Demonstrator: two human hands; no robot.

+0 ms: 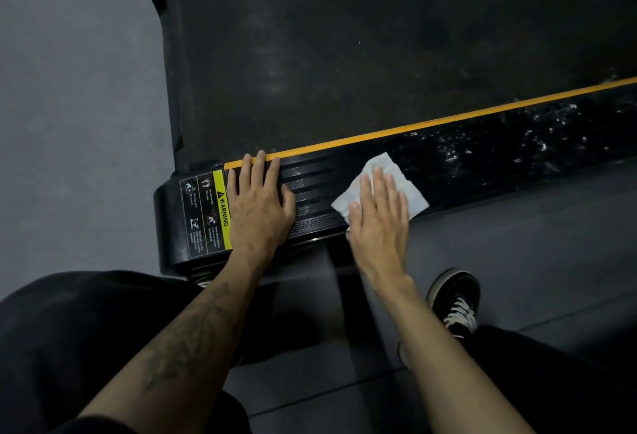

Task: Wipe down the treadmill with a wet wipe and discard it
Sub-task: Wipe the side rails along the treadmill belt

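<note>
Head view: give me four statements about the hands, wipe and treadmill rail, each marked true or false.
1. The right hand presses the white wipe flat on the side rail. True.
2. The left hand holds a second wipe. False: it rests bare on the rail.
3. The warning label lies left of the left hand. True.
4. The rail right of the wipe looks spotless. False: pale specks show there.

A smooth, matte grey floor [76, 96] fills the left side and the lower right corner — dim, even light, no hard shadows. Thin dark seam lines [558, 320] cross the floor near the bottom edge, dividing it into large panels.
</note>
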